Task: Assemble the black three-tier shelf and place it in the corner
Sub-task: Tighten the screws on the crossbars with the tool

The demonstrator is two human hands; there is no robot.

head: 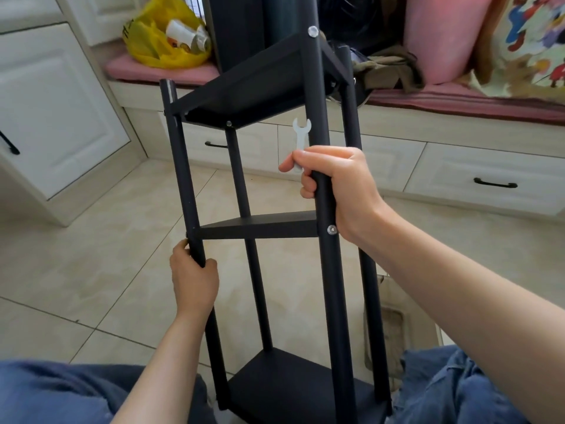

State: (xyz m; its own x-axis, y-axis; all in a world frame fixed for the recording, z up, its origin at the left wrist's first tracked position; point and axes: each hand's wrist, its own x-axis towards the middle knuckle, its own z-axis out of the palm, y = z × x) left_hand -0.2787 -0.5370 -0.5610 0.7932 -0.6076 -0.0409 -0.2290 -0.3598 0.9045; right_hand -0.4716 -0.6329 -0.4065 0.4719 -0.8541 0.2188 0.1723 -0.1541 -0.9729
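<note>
Black three-tier shelf (260,228) stands tilted between the person's knees, its foot low near the tiled floor (122,240) and its top leaning toward the cushioned window seat (458,99). All three tiers sit between the four poles, and screw heads (331,230) show at the joints, so the build looks all but finished. A last tightening may be left, though I cannot tell from here. Carrying it to the corner is not yet done. Left hand (194,283) has its fingers wrapped round the left pole just under the middle tier. Right hand (336,188) grips the near right pole above that tier and also pinches a small white wrench (301,133) against it. No brand shows on the shelf, and the dark print on the yellow bag (153,41) is too small to read.
</note>
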